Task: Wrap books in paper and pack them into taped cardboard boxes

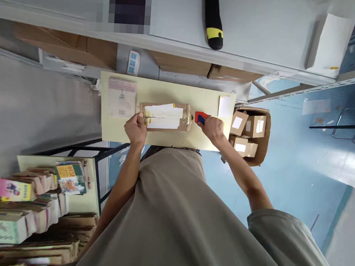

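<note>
A cardboard box (165, 128) with white paper labels lies lengthwise on the pale yellow table (123, 131). Shiny clear tape covers its right end. My left hand (136, 129) grips the box's left end, the thumb on top near the edge. In my right hand (213, 130) is a red and blue tape dispenser (201, 117), held just right of the box's taped end. Whether a strip of tape runs between the two is too small to tell. A printed sheet (122, 97) lies on the table's left, and a small stack of white labels (224, 107) on its right.
A large open carton (262, 152) with several small boxes stands right of the table. A grey shelf (178, 16) crosses above, bearing a long black thing with a yellow band (214, 33). A power strip (133, 63) sits behind the table. Books (72, 176) fill a rack lower left.
</note>
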The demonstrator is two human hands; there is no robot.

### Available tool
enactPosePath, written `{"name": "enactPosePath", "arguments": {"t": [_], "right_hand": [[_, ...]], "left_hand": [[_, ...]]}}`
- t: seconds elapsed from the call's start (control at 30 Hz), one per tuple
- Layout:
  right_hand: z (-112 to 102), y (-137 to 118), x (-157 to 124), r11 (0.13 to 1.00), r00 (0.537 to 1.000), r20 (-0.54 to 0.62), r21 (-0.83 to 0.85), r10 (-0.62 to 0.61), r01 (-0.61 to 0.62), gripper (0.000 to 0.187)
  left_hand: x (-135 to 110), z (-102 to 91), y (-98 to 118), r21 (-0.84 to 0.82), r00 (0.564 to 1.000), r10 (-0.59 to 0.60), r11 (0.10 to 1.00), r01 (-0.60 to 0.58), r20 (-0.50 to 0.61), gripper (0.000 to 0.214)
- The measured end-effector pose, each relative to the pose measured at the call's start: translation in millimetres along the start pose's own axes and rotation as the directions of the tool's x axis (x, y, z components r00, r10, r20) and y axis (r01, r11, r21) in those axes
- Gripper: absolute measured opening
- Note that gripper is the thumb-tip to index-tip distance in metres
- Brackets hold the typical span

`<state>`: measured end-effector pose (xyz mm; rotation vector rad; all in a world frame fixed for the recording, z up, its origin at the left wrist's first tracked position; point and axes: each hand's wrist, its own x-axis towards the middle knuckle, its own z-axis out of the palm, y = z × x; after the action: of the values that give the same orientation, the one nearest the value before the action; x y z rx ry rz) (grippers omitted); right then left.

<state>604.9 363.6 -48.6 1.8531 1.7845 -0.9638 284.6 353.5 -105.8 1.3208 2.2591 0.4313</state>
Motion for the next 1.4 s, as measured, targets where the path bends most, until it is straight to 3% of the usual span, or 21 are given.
{"name": "enactPosePath", "arguments": {"t": [0.1,0.23,0.33,0.4,0.47,0.57,0.63,0.67,0.7,0.77,0.87,1.03,1.17,1.23,1.27,1.3,1.33,1.4], "right_hand": [[5.6,9.4,-6.3,0.990,0.989,-0.063,-0.015,0.136,-0.137,0.058],[-10.1,19.7,-33.4,0.990,0.986,-0.100,0.061,0.135,-0.130,0.060],[-39.6,26.3,-56.6,0.985,0.972,-0.201,0.147,0.123,-0.094,0.056],[-63.8,28.4,-70.3,0.976,0.953,-0.282,0.211,0.114,-0.055,0.054],[-89.6,27.4,-80.3,0.971,0.917,-0.385,0.239,0.106,-0.012,0.057],[-129.9,20.5,-83.6,0.983,0.822,-0.566,0.177,0.059,0.051,0.058],[-156.5,15.1,-77.5,0.994,0.741,-0.672,0.084,0.000,0.076,0.052],[-169.0,13.0,-72.5,0.997,0.704,-0.710,0.037,-0.027,0.075,0.050],[-180.2,11.7,-66.7,0.998,0.677,-0.735,-0.002,-0.045,0.065,0.050],[-197.6,11.1,-53.4,0.999,0.659,-0.751,-0.032,-0.038,0.021,0.051],[-208.0,14.7,-30.1,0.999,0.660,-0.751,-0.015,0.021,-0.049,0.047],[-202.9,27.1,13.9,0.996,0.617,-0.784,0.024,0.070,-0.081,0.053],[-190.7,27.5,19.4,0.998,0.528,-0.847,0.052,0.060,-0.030,0.063],[-171.7,18.7,6.9,0.997,0.469,-0.880,0.069,0.068,-0.015,0.065],[-157.1,12.1,-0.8,0.998,0.462,-0.885,0.066,0.060,-0.003,0.066],[-139.2,4.3,-8.0,0.998,0.483,-0.875,0.053,0.037,0.019,0.068],[-118.5,-4.4,-13.7,0.998,0.548,-0.836,0.024,-0.011,0.056,0.068],[-72.0,-22.9,-17.8,0.989,0.728,-0.677,0.007,-0.105,0.149,0.067]], "left_hand": [[-0.4,-2.6,-2.9,-0.021,0.999,-0.036,0.999,0.036,0.015,0.037],[2.5,-7.9,-1.1,-0.130,0.999,-0.029,0.991,0.034,0.040,0.042],[-1.2,-17.7,26.2,-0.180,0.996,0.062,0.981,-0.074,-0.067,0.063],[-11.6,-24.6,63.9,-0.222,0.957,0.260,0.933,-0.284,-0.132,0.071],[-27.4,-27.0,114.6,-0.288,0.833,0.536,0.783,-0.551,-0.138,0.070],[-49.4,-16.6,200.5,-0.378,0.493,0.857,0.410,-0.830,-0.154,0.066],[-55.6,-3.3,253.0,-0.409,0.307,0.934,0.212,-0.887,-0.182,0.064],[-55.9,3.3,275.0,-0.414,0.254,0.946,0.152,-0.898,-0.204,0.065],[-54.8,8.8,293.1,-0.421,0.245,0.947,0.140,-0.896,-0.207,0.066],[-50.9,15.3,316.3,-0.430,0.272,0.940,0.162,-0.888,-0.206,0.066],[-48.2,13.8,320.0,-0.440,0.317,0.932,0.213,-0.872,-0.177,0.065],[-57.8,8.9,280.8,-0.470,0.346,0.933,0.262,-0.843,-0.098,0.069],[-59.2,13.0,227.3,-0.451,0.434,0.901,0.377,-0.809,-0.025,0.067],[-53.1,12.3,186.5,-0.428,0.523,0.852,0.482,-0.765,0.025,0.064],[-48.5,10.4,162.3,-0.411,0.590,0.806,0.554,-0.724,0.048,0.062],[-43.3,7.5,136.4,-0.387,0.669,0.740,0.637,-0.667,0.065,0.060],[-37.8,3.7,109.8,-0.356,0.756,0.651,0.725,-0.589,0.075,0.058],[-26.5,-4.5,59.5,-0.296,0.900,0.433,0.868,-0.398,0.058,0.056]]}}
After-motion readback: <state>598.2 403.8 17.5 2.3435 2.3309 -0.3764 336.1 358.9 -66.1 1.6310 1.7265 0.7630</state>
